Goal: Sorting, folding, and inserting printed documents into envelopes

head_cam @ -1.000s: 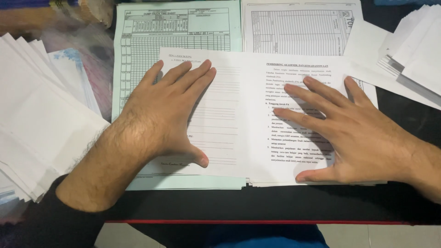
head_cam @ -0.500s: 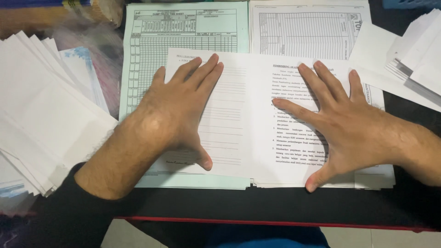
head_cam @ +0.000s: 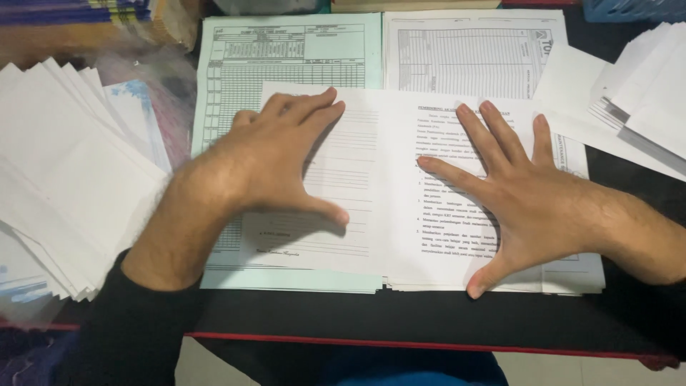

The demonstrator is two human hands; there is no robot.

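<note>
Head view: the white printed sheet (head_cam: 386, 186) lies in the middle of the frame, on top of two stacks of forms, a pale green one (head_cam: 286, 57) at upper left and a white one (head_cam: 471, 50) at upper right. Both hands press flat on it.

The left hand (head_cam: 264, 168) covers the sheet's left half, its fingers (head_cam: 314, 107) close together and stretched out, the thumb spread toward lower centre. It grips nothing.

The right hand (head_cam: 529, 207) covers the right half, fingers (head_cam: 475, 132) fanned wide apart, palm down, also holding nothing.

The risk, as I judge it: the sheet straddles two separate stacks, so uneven pressure could crease it along the gap or drag the forms beneath out of line. The fanned pile of white paper (head_cam: 64, 186) at the left edge lies just beside the left forearm and could be knocked off the dark tabletop (head_cam: 429, 322).
</note>
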